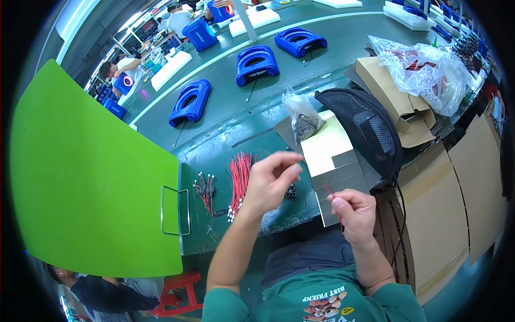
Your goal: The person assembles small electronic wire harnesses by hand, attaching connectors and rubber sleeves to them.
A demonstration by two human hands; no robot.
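My right hand [354, 212] pinches a thin red wire [328, 189] upright; my left hand [271, 180] hovers just beside it, fingertips pursed, grasping nothing I can make out. I'd keep the wire steady and bring the fingers squarely to its tip. The bundle of red wires [240, 180] lies left on the table [225, 126]; open room sits between the hands, with the table edge close below.

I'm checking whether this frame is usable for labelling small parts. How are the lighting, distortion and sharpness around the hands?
Head view: lighting is even and bright, with soft glare on the green conveyor belt; fisheye bends the belt's edge and blackens the corners; the left hand and right hand are fairly sharp, but the thin red wire pinched by the right is too small to resolve clearly.
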